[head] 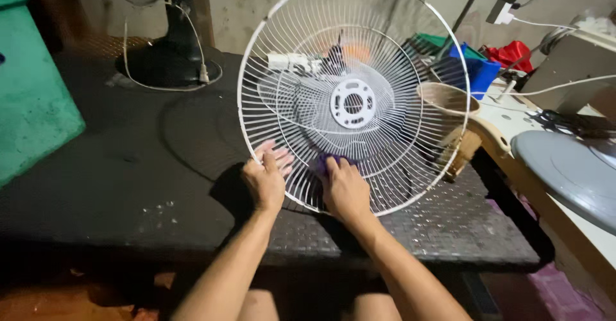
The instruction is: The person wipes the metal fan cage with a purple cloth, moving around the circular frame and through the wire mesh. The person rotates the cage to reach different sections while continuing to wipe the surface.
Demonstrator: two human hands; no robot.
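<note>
**Wiping a fan guard on a dark woven table**

Dim concrete walls back a black table (192,186) with a woven, bumpy top that gives some grip to whatever stands on it. Propped on edge near its front right part is a white wire fan guard (353,96), round, with thin spokes running out from a flat plastic hub ring (352,103) to a thicker outer rim. It tilts slightly away from the person.

At the lower left rim, the left hand (265,178) steadies the guard, fingers spread and laid over the wires rather than closed round them. The right hand (344,189) presses a small purple cloth (326,162) against the lower spokes, fingers curled tight on the fabric.

Thin wires flex, so wiping goes best along each spoke, hub to rim, with the bracing hand close to the spot being rubbed. Keeping the bottom rim planted on the textured surface should stop the guard rolling.

Behind stand a black fan base (170,58) with a looped white cord, a beige plastic cup (448,100), a blue container (475,71) and red cloth. To the right lies a grey round disc (571,167) on a pale bench.
</note>
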